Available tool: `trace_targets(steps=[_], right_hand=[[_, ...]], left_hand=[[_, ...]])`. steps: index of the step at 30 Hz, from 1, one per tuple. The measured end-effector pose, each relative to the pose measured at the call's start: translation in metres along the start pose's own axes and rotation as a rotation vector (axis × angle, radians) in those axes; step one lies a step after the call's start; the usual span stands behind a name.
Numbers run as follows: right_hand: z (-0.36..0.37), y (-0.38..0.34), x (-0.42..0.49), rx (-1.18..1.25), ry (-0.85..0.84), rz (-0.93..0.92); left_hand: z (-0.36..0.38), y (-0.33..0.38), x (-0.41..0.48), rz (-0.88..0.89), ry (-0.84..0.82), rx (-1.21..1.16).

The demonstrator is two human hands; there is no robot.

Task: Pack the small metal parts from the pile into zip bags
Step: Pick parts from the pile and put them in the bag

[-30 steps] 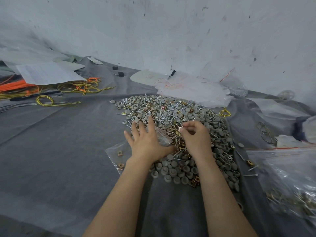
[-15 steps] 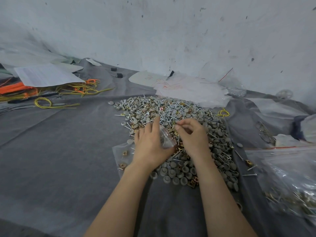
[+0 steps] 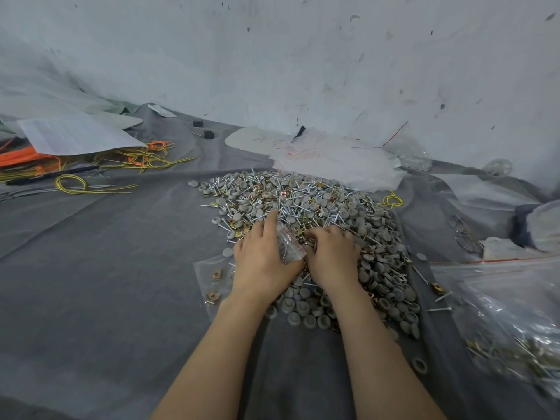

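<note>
A pile of small parts, silver screws, brass clips and grey round caps, spreads over the grey cloth in the middle. My left hand holds a small clear zip bag with a red strip at the near side of the pile, index finger stretched forward. Beside it, my right hand lies knuckles up on the pile with fingers curled into the parts next to the bag's mouth; its fingertips are hidden. A second clear bag with a few brass clips lies flat under my left wrist.
A large clear bag of packed parts lies at the right. Empty bags are stacked behind the pile by the white wall. Yellow and orange wires and a paper sheet sit at the far left.
My right hand has dropped from a raised pinch at the bag's mouth down onto the pile. My left hand and the bag have tilted slightly toward it.
</note>
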State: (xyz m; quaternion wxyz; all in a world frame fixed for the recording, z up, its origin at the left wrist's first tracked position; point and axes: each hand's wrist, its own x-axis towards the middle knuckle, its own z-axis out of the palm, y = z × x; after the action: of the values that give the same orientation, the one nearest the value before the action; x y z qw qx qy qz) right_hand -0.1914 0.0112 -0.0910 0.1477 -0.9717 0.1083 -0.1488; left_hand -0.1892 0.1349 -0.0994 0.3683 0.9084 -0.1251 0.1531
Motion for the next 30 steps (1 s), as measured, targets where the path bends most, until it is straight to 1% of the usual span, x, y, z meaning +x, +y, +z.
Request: trace_targets(steps=[4, 10, 12, 14, 16, 17, 19, 21, 22, 23, 24, 25, 27, 29, 30], right_hand=[[0.001, -0.001, -0.001, 0.059, 0.073, 0.033], [-0.01, 0.007, 0.001, 0.251, 0.211, 0.119], [-0.013, 0.009, 0.002, 0.349, 0.258, 0.112], [-0.016, 0.008, 0.001, 0.509, 0.292, 0.087], [-0.02, 0.006, -0.001, 0.683, 0.282, 0.072], [-0.022, 0.005, -0.002, 0.753, 0.246, 0.066], [-0.026, 0.0, -0.004, 0.815, 0.11, 0.031], [-0.029, -0.005, -0.006, 0.816, -0.064, -0.028], [-0.03, -0.007, -0.007, 0.821, -0.13, -0.052], [-0.03, -0.008, -0.008, 0.827, -0.159, -0.063], [-0.03, -0.008, -0.008, 0.829, -0.144, -0.054], [-0.03, -0.007, -0.008, 0.822, -0.093, -0.03], [-0.03, -0.002, -0.007, 0.737, 0.056, 0.018], [-0.027, 0.003, -0.006, 0.525, 0.156, 0.017], [-0.025, 0.004, -0.006, 0.386, 0.157, 0.006]], left_hand=[[0.0, 0.0, 0.0, -0.005, -0.004, 0.007], [0.0, -0.002, 0.0, -0.013, -0.009, 0.026], [0.0, -0.002, 0.0, -0.012, -0.009, 0.027], [0.0, -0.002, 0.0, -0.011, -0.01, 0.029], [-0.001, -0.002, 0.0, -0.012, -0.015, 0.031], [-0.001, -0.002, -0.001, -0.014, -0.018, 0.031], [-0.001, -0.001, -0.001, -0.012, -0.023, 0.026], [-0.002, -0.001, -0.001, -0.007, -0.023, 0.011], [-0.002, -0.001, -0.001, -0.006, -0.018, 0.001], [-0.002, -0.001, -0.001, -0.005, -0.01, -0.006], [-0.003, -0.001, -0.001, -0.005, 0.001, -0.009], [-0.003, 0.0, -0.001, -0.007, 0.011, -0.011], [-0.003, -0.001, -0.001, -0.012, 0.026, -0.013], [-0.003, 0.0, -0.001, -0.017, 0.026, -0.007], [-0.003, 0.0, -0.001, -0.019, 0.025, -0.004]])
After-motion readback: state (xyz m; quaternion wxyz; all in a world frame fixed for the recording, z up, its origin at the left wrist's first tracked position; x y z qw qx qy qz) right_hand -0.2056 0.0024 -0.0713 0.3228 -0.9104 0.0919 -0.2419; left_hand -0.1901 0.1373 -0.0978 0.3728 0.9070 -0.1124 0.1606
